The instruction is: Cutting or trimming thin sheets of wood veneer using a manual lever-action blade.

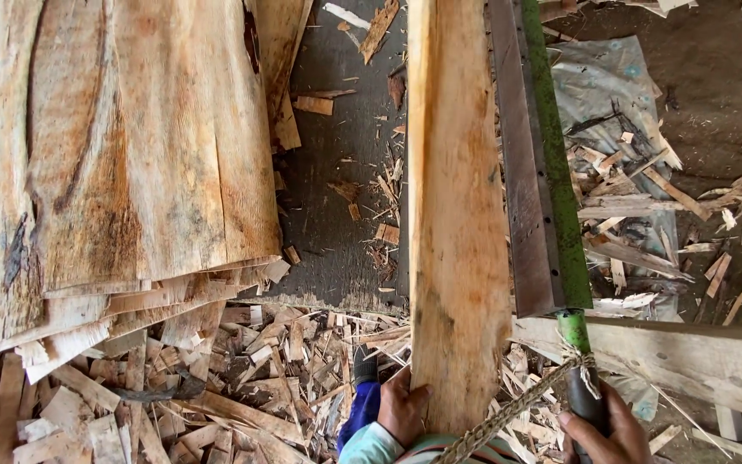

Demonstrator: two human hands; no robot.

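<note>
- Wood veneer strip [457, 215], long and pale, runs straight away from the left hand [403, 411]; fingers curl round its near end, gripping its left edge.
- Right hand [605, 430] closed round the dark handle of a long blade [532, 172] with a green spine, hinged like a lever cutter; blade lies flat just right of the strip, edge along it.
- Braided rope [508, 412] tied at the handle, crossing below the strip toward the left fingers.
- Progress, judged: strip lined up at the blade, no fresh cut visible on it; offcuts [242, 378] piled left of the left fingers suggest many trims done.
- Stack of veneer sheets [113, 146] far left of both hands.
- Surface: dark worn board [337, 223] under the strip; dirt floor [723, 94], plastic sheet [603, 86], scrap beyond the right fingers.
</note>
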